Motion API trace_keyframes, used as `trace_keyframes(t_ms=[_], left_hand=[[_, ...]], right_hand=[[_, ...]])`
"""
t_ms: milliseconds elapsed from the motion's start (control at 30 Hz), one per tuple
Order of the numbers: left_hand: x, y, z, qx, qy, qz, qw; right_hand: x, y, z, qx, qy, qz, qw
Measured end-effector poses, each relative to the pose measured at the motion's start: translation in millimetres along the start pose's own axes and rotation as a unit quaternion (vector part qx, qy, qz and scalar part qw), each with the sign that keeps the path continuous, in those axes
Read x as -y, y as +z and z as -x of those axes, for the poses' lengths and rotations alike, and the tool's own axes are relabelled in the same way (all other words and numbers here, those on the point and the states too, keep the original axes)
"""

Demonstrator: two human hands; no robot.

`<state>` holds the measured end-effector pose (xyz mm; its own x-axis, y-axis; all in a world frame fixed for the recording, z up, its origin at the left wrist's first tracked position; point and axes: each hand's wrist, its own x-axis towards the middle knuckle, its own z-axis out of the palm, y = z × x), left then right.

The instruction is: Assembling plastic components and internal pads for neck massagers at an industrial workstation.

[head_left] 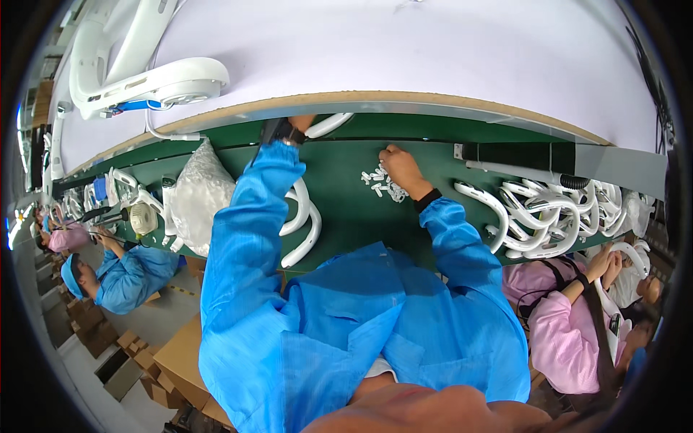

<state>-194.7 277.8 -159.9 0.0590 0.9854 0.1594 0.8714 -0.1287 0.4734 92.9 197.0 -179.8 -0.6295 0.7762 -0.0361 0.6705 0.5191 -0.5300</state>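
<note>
My left hand (302, 121) reaches under the edge of the upper shelf and is mostly hidden; it seems closed around a white curved plastic piece (328, 124) that sticks out to the right. A black watch sits on that wrist. My right hand (401, 168) rests with its fingers curled on a small heap of little white parts (381, 184) on the green work surface (346, 216). Two white curved bands (303, 220) lie on the green surface beside my left sleeve. Both arms wear blue sleeves.
A clear bag of white parts (196, 193) lies at the left. A pile of several white curved bands (548, 213) sits at the right. A white shelf (404, 50) above carries a white device (148, 76). Co-workers in blue (126, 274) and pink (570, 317) work alongside. Cardboard boxes (177, 361) stand below.
</note>
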Motion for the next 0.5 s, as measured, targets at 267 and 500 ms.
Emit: trace_keyframes(t_ms=[267, 500], left_hand=[[62.5, 5.6, -51.6, 0.158, -0.136, -0.182, 0.961], [51.7, -27.4, -56.5, 0.152, -0.154, -0.025, 0.976]], right_hand=[[25.2, 3.6, 19.5, -0.089, 0.041, 0.034, 0.995], [-16.7, -14.2, 43.8, -0.085, 0.269, -0.544, 0.790]])
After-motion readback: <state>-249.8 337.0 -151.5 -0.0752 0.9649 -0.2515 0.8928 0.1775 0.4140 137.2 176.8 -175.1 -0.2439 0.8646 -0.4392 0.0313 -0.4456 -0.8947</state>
